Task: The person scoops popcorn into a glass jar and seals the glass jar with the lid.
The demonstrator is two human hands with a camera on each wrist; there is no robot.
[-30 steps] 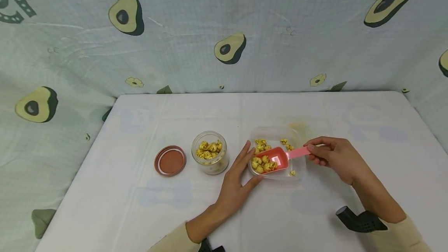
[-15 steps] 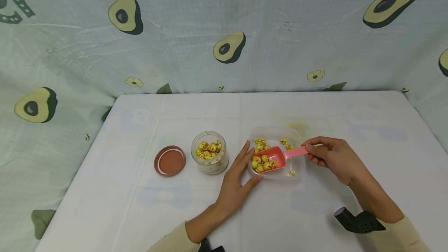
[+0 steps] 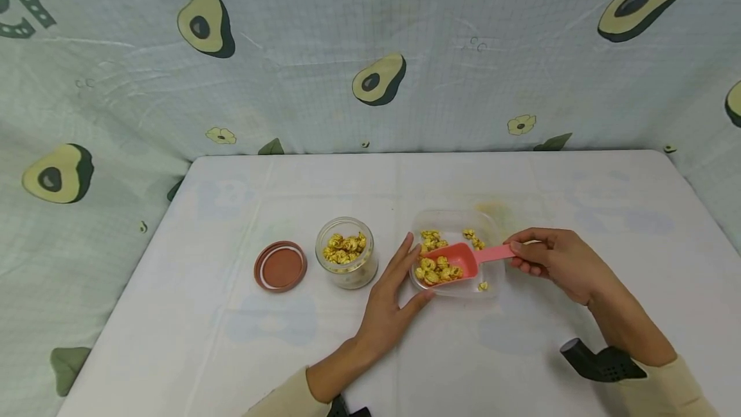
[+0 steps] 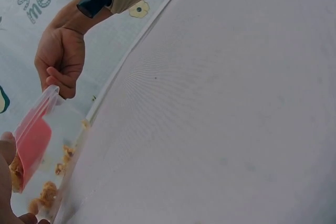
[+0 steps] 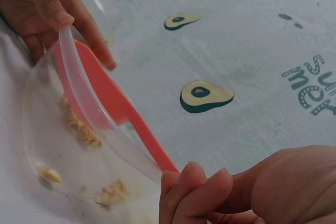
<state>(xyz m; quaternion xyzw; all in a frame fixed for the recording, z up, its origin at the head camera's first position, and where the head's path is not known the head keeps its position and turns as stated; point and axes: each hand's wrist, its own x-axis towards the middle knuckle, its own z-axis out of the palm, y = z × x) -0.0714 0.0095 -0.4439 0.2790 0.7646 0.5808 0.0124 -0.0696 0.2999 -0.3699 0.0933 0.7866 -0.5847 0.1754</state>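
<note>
In the head view a clear plastic container [image 3: 493, 278] stands right of the table's middle, with loose yellow popcorn [image 3: 434, 239] inside. My left hand [image 3: 386, 314] rests against its left side, fingers extended and thumb spread to the front corner; in the right wrist view that thumb [image 5: 63, 18] touches the rim. A pink scoop [image 3: 470, 261] lies tilted in the container, several popcorn pieces in its bowl. Between thumb and fingers, my right hand [image 3: 558, 264] pinches the end of the scoop's handle, above the container's right edge.
A glass jar [image 3: 354, 275] partly filled with popcorn stands left of the container, without its lid. Beside the jar lies a round brown lid [image 3: 281, 266]. A white cloth [image 3: 289, 365] covers the table; an avocado-print curtain [image 3: 301, 82] hangs behind it.
The scoop and my right hand shift slightly left, then back right. Popcorn in the scoop's bowl has moved a little. My left hand stays in place.
</note>
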